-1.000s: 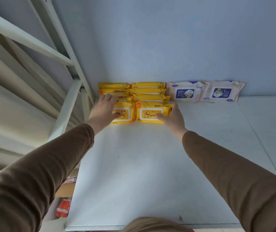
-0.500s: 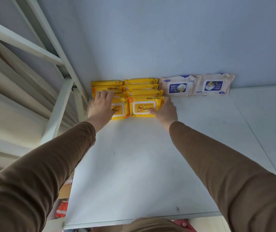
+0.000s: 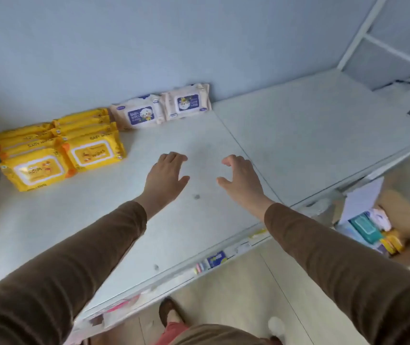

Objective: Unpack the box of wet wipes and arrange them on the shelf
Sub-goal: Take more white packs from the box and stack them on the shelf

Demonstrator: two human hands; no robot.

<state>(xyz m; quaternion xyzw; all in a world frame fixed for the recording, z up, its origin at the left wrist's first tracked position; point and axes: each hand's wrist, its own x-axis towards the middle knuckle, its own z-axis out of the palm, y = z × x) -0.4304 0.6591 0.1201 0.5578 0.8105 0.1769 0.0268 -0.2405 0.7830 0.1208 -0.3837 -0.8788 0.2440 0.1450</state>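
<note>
Pulled back from the yellow plastic wet-wipe packs (image 3: 62, 150) since half a second ago, both hands now, and swung to the right across the pale grey shelf board (image 3: 298, 135). Left behind in a tidy block at the far left corner against the blue wall (image 3: 149, 41), those yellow packs, stacked in two columns, front pair lying flat with labels up. Just beside them, leaning on the wall, two cream-and-blue soft wipe packs (image 3: 161, 108), touching each other. Down to the right, below the shelf edge on the floor, an open cardboard box (image 3: 373, 227) with a teal pack and more yellow ones showing inside, though blurred. Probably the step in hand: going back to that box for the next packs. Best done by taking matching packs together, one grip per side, carrying them level and setting them square against the row already laid, labels facing the same way, without nudging the leaning cream pair over. Left hand (image 3: 166, 178): empty, palm down over bare shelf, fingers loosely spread, thumb out to the right, wrist straight from a brown sleeve (image 3: 74, 257). Right hand (image 3: 241, 180): also empty, fingers half curled and apart, thumb pointing toward the left hand, forearm reaching in from the lower right. Whether hovering or brushing the shelf, cannot tell.
</note>
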